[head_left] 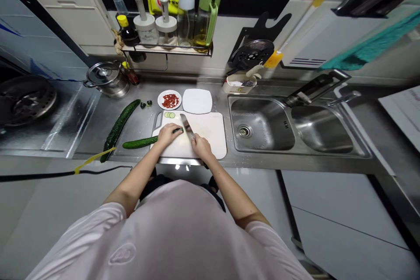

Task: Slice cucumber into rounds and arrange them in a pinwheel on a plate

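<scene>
My left hand (167,134) is closed over a cucumber (140,143), which lies across the left edge of the white cutting board (214,140). The cucumber's cut end shows just past my fingertips. In my right hand (201,145) is the handle of a kitchen knife (187,126); its blade points away from me, a little right of the cut end. Several thin cucumber slices (169,114) lie at the board's upper left. A second, whole cucumber (122,127) rests on the steel counter to the left, with small dark end pieces (146,104) near its tip.
Behind the board are a plate of chopped red pieces (170,100) and a white square plate (197,101). A lidded pot (108,78) stands at back left. A double sink (262,124) is to the right. Above hangs a rack (167,48) of bottles and jars.
</scene>
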The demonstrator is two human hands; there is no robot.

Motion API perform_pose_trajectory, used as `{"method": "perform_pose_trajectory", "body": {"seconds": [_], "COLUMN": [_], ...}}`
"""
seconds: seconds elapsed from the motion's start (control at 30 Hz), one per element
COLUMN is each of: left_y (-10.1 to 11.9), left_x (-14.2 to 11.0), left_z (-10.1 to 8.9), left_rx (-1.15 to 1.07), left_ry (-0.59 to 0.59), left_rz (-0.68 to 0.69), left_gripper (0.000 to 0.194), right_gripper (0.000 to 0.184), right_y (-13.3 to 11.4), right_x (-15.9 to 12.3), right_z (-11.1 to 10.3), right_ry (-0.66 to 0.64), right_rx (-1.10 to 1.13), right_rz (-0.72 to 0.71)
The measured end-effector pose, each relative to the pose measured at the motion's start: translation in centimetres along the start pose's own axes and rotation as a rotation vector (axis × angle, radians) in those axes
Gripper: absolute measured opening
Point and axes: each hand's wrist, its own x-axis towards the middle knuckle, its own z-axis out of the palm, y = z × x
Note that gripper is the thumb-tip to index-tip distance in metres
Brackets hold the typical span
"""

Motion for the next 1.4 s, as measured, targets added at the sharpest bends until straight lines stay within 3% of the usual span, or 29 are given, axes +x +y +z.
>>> {"method": "perform_pose_trajectory", "body": {"seconds": [0.33, 0.93, 1.4], "left_y": [-0.4, -0.4, -0.4], "left_x": [0.2, 0.2, 0.3], "left_z": [0.3, 0.4, 0.4], "left_rx": [-0.035, -0.005, -0.018], "left_ry": [0.029, 0.019, 0.010], "left_rz": [0.003, 0.031, 0.014], "left_gripper": [0.026, 0.026, 0.026], "right_gripper": [0.029, 0.026, 0.024], "right_y": [-0.8, -1.0, 0.3], "right_x": [-0.1, 0.3, -1.9], "right_z": [-0.7, 0.1, -0.1], "right_ry": [-0.054, -0.074, -0.140], "right_rx": [0.009, 0.014, 0.016], "right_rz": [-0.012, -0.029, -0.047]}}
